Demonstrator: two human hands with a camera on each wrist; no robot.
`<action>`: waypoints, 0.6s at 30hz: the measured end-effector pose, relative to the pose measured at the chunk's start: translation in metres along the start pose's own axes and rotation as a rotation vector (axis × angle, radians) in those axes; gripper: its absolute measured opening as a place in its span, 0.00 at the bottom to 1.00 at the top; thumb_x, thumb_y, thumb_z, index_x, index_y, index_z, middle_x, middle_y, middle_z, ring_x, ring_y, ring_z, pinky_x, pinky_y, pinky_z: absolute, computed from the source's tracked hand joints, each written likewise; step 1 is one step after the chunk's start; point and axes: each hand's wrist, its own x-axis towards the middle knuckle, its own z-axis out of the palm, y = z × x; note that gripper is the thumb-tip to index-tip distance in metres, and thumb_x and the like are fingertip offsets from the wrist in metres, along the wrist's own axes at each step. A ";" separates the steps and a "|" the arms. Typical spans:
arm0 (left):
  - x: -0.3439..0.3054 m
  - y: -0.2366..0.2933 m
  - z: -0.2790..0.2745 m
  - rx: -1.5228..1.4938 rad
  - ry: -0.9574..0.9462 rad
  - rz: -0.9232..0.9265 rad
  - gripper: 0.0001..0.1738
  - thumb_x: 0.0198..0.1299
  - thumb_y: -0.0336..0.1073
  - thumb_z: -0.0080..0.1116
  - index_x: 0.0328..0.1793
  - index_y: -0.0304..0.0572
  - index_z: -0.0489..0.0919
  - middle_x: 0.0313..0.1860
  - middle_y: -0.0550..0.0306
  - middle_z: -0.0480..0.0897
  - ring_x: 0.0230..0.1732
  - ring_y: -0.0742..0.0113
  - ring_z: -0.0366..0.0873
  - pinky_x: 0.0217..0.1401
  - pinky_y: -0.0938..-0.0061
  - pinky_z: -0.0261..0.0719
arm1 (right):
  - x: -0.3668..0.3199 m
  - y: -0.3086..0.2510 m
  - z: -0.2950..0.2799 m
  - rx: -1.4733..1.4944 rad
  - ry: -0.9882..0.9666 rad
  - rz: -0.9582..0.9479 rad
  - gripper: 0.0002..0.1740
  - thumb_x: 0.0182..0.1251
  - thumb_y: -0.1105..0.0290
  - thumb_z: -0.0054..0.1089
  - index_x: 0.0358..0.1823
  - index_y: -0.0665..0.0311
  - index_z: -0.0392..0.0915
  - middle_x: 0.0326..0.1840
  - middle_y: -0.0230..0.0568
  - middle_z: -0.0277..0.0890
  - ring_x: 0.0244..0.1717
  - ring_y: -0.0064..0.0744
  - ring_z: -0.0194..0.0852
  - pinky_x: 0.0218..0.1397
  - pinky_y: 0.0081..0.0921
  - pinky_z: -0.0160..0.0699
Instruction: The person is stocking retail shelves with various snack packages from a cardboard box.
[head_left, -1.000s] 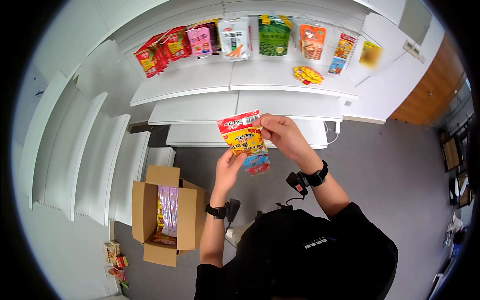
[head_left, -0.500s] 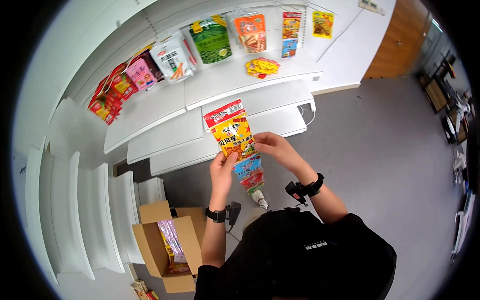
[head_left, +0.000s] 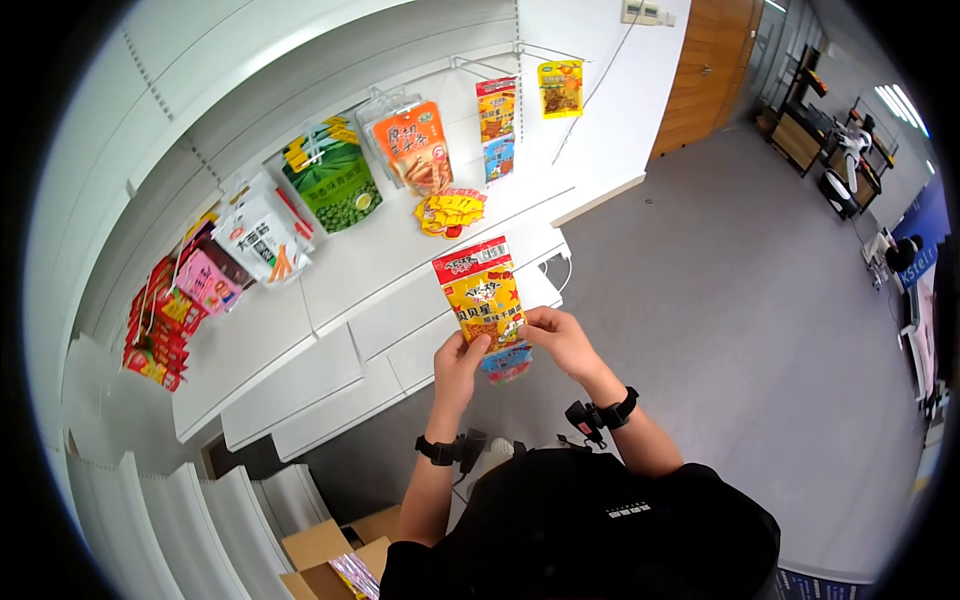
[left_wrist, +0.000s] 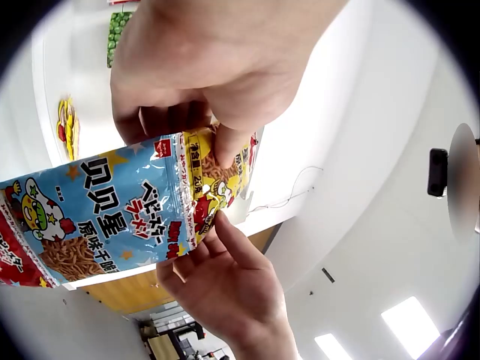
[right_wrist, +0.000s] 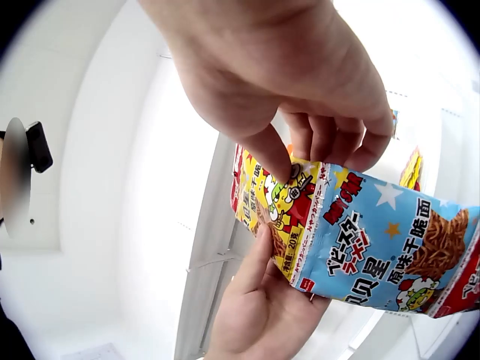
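Observation:
A strip of joined snack packs (head_left: 482,300) stands upright in front of my chest, with a red header, a yellow pack and a blue pack below. My left hand (head_left: 474,347) pinches the yellow pack's lower left edge. My right hand (head_left: 531,322) pinches the same seam from the right. In the left wrist view the left hand (left_wrist: 211,136) grips the strip (left_wrist: 112,217) from above, with the right hand (left_wrist: 225,277) beneath. The right wrist view has the right hand (right_wrist: 315,161) pinching the strip (right_wrist: 375,240) and the left hand (right_wrist: 262,307) under it.
Snack bags hang on wall hooks: green (head_left: 335,185), orange (head_left: 415,150), white (head_left: 265,235), pink (head_left: 205,280), red (head_left: 150,340). A yellow pack (head_left: 450,212) lies on the white shelf (head_left: 300,300). An open cardboard box (head_left: 330,560) sits on the floor at lower left. A wooden door (head_left: 715,70) is at right.
My right hand slid from the strip's red top down to the seam beside my left hand. The view swung right, so the box dropped to the bottom edge.

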 end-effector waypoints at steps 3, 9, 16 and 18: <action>0.025 -0.009 0.008 0.063 -0.071 -0.012 0.16 0.64 0.35 0.55 0.51 0.28 0.76 0.43 0.54 0.81 0.43 0.72 0.78 0.47 0.80 0.74 | 0.007 0.005 -0.016 0.006 0.075 -0.028 0.12 0.66 0.73 0.55 0.47 0.74 0.75 0.42 0.40 0.79 0.43 0.23 0.75 0.49 0.22 0.74; 0.066 -0.020 0.041 0.026 -0.143 -0.044 0.16 0.64 0.35 0.56 0.51 0.28 0.76 0.45 0.53 0.81 0.44 0.72 0.78 0.48 0.79 0.74 | 0.026 0.001 -0.056 0.014 0.170 -0.070 0.11 0.66 0.73 0.56 0.45 0.75 0.75 0.41 0.40 0.80 0.42 0.23 0.76 0.48 0.22 0.74; 0.111 -0.040 0.099 0.008 -0.142 -0.022 0.17 0.64 0.35 0.56 0.53 0.28 0.75 0.46 0.53 0.81 0.45 0.73 0.77 0.48 0.79 0.74 | 0.053 -0.013 -0.128 -0.020 0.152 -0.108 0.12 0.66 0.73 0.56 0.45 0.76 0.76 0.40 0.39 0.80 0.41 0.22 0.75 0.47 0.21 0.75; 0.121 -0.042 0.124 0.007 -0.108 -0.015 0.16 0.64 0.35 0.55 0.52 0.28 0.76 0.45 0.55 0.81 0.45 0.74 0.77 0.49 0.79 0.73 | 0.060 -0.024 -0.153 -0.044 0.142 -0.108 0.12 0.66 0.73 0.56 0.45 0.76 0.76 0.39 0.38 0.80 0.40 0.22 0.75 0.46 0.21 0.75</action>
